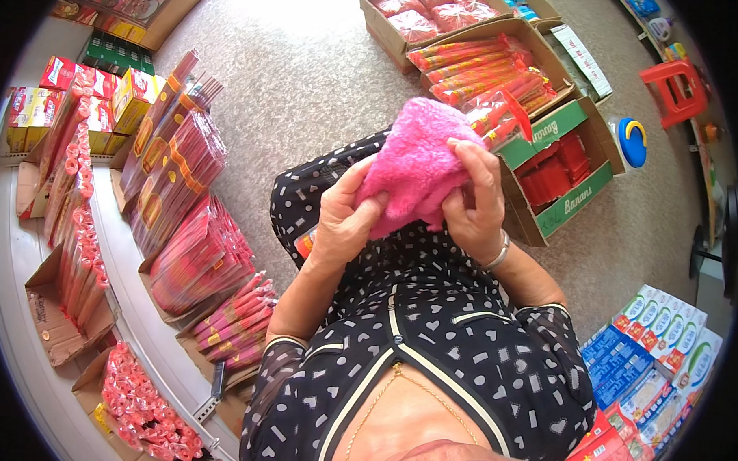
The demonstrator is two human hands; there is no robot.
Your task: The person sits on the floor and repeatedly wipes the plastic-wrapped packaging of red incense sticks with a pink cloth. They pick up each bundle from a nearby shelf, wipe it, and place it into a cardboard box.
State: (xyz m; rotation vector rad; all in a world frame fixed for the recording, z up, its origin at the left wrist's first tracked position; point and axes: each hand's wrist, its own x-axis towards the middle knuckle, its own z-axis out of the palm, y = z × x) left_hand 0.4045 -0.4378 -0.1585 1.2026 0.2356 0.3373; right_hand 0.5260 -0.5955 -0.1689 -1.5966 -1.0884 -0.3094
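Note:
A fluffy pink cloth (pixel 423 153) is held up between both hands above my lap, folded or bunched. My left hand (pixel 345 208) grips its lower left edge between thumb and fingers. On the right side, my right hand (pixel 477 194) pinches the cloth, with fingertips on its upper face and the thumb below. A bracelet circles the right wrist. Beneath the left hand, the end of an orange wrapped packet (pixel 306 242) shows by my lap; most of it is hidden. Plastic-wrapped red packets (pixel 492 119) lie just behind the cloth.
Shelves at left hold bundled incense sticks (pixel 175 181) and pink-wrapped packs (pixel 200 255). Ahead at right stand open cartons, one a green-banded cardboard box (pixel 574 195) with red packets. A red plastic stool (pixel 675 92) is at far right; stacked toothpaste boxes (pixel 655 326) are at lower right.

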